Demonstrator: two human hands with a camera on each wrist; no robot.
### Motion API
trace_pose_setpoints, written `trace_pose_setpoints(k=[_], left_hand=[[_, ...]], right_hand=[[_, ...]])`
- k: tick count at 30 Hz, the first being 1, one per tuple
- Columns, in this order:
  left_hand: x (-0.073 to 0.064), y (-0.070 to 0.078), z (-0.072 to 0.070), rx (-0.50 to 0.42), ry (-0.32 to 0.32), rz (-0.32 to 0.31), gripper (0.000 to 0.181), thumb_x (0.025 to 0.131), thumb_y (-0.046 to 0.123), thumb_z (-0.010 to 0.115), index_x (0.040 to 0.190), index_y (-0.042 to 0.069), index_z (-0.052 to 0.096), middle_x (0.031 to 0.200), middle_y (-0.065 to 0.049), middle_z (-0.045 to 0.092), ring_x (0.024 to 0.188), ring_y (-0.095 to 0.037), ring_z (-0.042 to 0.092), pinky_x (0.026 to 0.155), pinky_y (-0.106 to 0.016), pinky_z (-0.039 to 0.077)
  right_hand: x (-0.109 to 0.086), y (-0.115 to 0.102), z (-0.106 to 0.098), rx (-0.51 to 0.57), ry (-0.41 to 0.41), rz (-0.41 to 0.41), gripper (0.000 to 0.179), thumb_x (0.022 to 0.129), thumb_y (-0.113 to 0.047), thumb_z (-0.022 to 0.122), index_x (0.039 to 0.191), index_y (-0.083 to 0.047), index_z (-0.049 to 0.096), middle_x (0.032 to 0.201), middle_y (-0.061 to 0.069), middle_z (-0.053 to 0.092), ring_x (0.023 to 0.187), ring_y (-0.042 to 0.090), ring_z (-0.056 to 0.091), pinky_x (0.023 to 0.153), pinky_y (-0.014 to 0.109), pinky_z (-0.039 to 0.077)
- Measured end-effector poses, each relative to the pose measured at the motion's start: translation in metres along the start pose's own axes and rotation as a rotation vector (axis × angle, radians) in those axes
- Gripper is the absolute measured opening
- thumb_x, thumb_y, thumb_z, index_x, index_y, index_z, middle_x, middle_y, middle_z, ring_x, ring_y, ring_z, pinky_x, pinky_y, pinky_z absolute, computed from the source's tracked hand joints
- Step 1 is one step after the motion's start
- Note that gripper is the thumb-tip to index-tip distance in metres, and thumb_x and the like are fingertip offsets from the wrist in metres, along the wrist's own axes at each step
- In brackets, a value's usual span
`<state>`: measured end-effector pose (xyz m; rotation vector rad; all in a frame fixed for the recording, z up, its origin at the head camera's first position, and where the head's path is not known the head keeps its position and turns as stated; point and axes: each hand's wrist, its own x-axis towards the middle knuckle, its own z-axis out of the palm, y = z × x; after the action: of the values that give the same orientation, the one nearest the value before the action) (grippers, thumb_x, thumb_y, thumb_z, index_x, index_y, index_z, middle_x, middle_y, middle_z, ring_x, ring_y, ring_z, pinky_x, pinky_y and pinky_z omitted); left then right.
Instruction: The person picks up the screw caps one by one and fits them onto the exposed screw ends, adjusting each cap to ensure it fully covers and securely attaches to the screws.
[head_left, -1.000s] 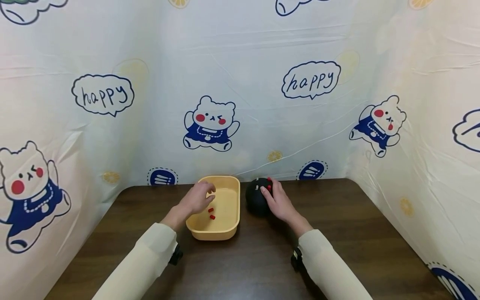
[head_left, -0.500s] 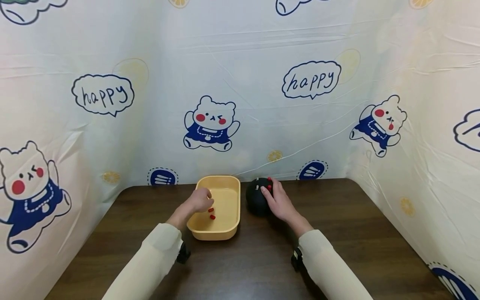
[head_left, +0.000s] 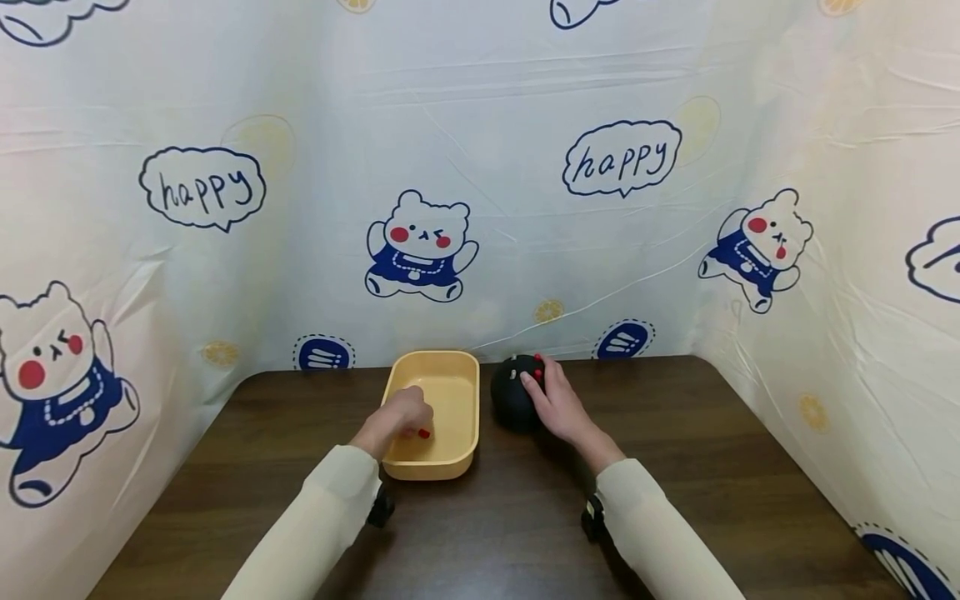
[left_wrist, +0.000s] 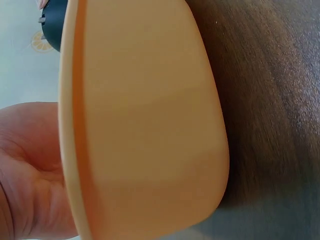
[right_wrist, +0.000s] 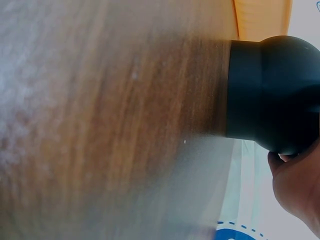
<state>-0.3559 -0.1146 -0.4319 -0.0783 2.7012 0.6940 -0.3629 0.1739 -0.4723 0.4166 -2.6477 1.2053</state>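
left hand (head_left: pixel 403 412), knuckles up, reaches into the smooth yellow tray (head_left: pixel 456 408) near the far edge of the desk (head_left: pixel 480 533); whether it pinches the red bit (head_left: pixel 424 433) is unclear. right hand (head_left: pixel 561 407) curls round the black globe (head_left: pixel 513 408) alongside.

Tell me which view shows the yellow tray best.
The head view: the yellow tray fits inside the frame, interior showing, though the left hand hides part. The left wrist view shows its rim and outer side, cropped; the right wrist view, only a piece.
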Motion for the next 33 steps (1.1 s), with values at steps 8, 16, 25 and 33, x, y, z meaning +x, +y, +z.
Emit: trace_pose_setpoints(k=[8,16,25,33], left_hand=[[0.0026,0.0025,0.0039,-0.020,0.009,0.041,0.033,0.098,0.008,0.042,0.122,-0.012,0.054,0.075,-0.018,0.070,0.047,-0.013,0.044,0.045,-0.021,0.035],[0.0038,0.0029,0.0032,-0.043,0.007,0.073,0.031,0.107,0.018,0.038,0.106,-0.004,0.060,0.076,-0.018,0.069,0.054,-0.019,0.056,0.053,-0.024,0.043],[-0.0001,0.0025,0.0050,-0.116,-0.001,0.163,0.033,0.110,0.021,0.039,0.098,0.000,0.062,0.077,-0.011,0.056,0.068,-0.029,0.067,0.069,-0.041,0.055],[-0.0014,-0.0004,0.0022,-0.095,0.006,0.143,0.030,0.110,0.021,0.041,0.106,-0.001,0.061,0.081,-0.012,0.059,0.068,-0.026,0.062,0.064,-0.031,0.047]], right_hand=[[0.0007,0.0011,-0.0004,-0.005,-0.021,0.016,0.071,0.107,-0.054,0.042,0.158,-0.007,0.026,0.152,0.020,0.039,0.136,0.037,0.046,0.116,0.056,0.035],[0.0005,0.0004,-0.0011,-0.004,-0.006,0.006,0.072,0.107,-0.054,0.042,0.158,-0.004,0.027,0.152,0.021,0.039,0.135,0.039,0.047,0.115,0.057,0.036],[-0.0007,0.0003,0.0000,-0.001,-0.022,0.019,0.072,0.107,-0.055,0.040,0.158,-0.007,0.025,0.154,0.020,0.037,0.136,0.038,0.046,0.116,0.058,0.035],[-0.0002,-0.0016,-0.0013,-0.003,-0.010,0.006,0.071,0.107,-0.053,0.041,0.158,-0.006,0.026,0.153,0.021,0.038,0.136,0.039,0.046,0.115,0.057,0.036]])
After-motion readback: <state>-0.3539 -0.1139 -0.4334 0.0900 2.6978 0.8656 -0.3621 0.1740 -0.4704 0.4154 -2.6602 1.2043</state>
